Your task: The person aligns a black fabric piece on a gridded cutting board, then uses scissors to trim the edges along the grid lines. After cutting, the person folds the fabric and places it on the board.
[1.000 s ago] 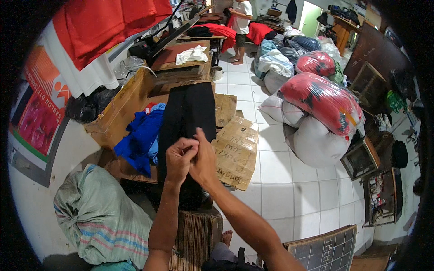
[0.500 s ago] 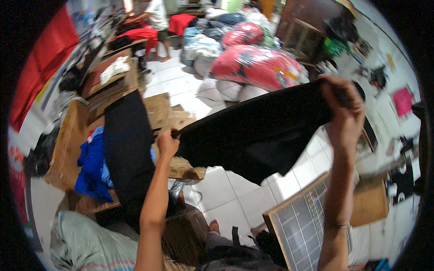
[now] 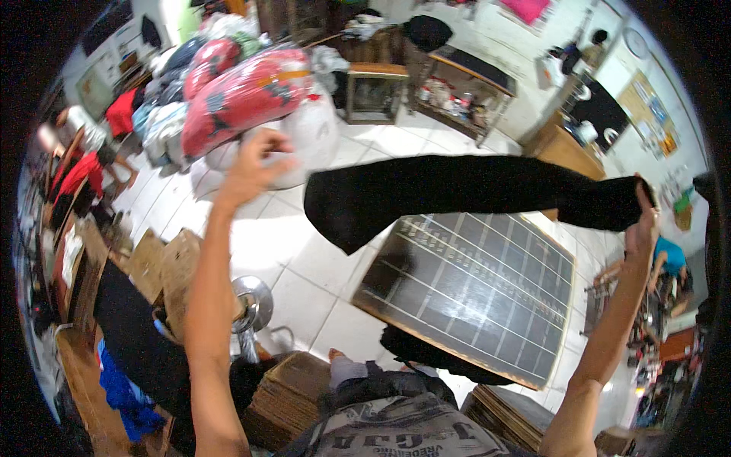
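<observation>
A long piece of black cloth point(image 3: 464, 186) is stretched out in the air in front of me. My right hand point(image 3: 643, 221) grips its right end, with the fingers partly hidden by the fabric. The cloth's left end hangs free, a short way from my left hand point(image 3: 263, 164). That hand is raised with nothing in it, its thumb and fingers apart and slightly bent. Below the cloth stands a low table with a dark top marked in a white grid point(image 3: 472, 282). More black fabric point(image 3: 434, 354) hangs at the table's near edge.
Large wrapped bundles, one red point(image 3: 251, 91), lie on the tiled floor at the back left. A round metal stool point(image 3: 251, 297) stands near my left forearm. Blue cloth point(image 3: 126, 392) lies in a box at lower left. People work at far left and right point(image 3: 670, 255).
My view has turned right, toward the gridded table. My left hand has let go of the black cloth, while my right hand still holds it and has swung it out to the right.
</observation>
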Demonstrator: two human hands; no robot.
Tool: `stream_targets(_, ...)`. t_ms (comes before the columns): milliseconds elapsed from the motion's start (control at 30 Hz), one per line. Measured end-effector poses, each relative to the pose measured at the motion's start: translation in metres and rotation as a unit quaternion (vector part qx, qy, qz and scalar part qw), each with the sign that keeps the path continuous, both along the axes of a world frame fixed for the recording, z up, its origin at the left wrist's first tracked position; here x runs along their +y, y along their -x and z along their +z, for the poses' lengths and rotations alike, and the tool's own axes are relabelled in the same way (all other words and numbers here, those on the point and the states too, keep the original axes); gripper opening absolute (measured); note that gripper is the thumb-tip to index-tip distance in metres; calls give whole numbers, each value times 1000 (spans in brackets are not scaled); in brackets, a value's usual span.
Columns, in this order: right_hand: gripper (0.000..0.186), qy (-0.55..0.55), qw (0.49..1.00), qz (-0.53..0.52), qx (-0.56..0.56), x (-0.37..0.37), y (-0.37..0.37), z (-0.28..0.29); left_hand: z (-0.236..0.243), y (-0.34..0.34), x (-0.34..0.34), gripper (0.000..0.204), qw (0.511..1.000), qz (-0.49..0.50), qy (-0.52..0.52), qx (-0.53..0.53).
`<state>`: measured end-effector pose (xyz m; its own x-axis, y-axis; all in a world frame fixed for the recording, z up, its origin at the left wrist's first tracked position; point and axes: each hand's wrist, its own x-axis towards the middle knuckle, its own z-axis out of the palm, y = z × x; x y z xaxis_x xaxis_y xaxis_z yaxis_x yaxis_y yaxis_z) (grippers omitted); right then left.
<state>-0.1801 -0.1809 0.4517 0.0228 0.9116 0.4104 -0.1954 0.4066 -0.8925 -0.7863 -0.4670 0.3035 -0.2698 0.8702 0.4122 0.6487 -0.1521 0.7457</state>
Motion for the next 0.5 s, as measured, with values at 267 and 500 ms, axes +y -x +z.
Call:
stream_targets(267,21,-328,860,29,-390,-57,-93,54,-106,-431,257,34,945,-303,-70,103)
stream_targets(500,16,-168,915,-149,-334,-36,-314,42,-224,-446,220,32,932,-267,235,71)
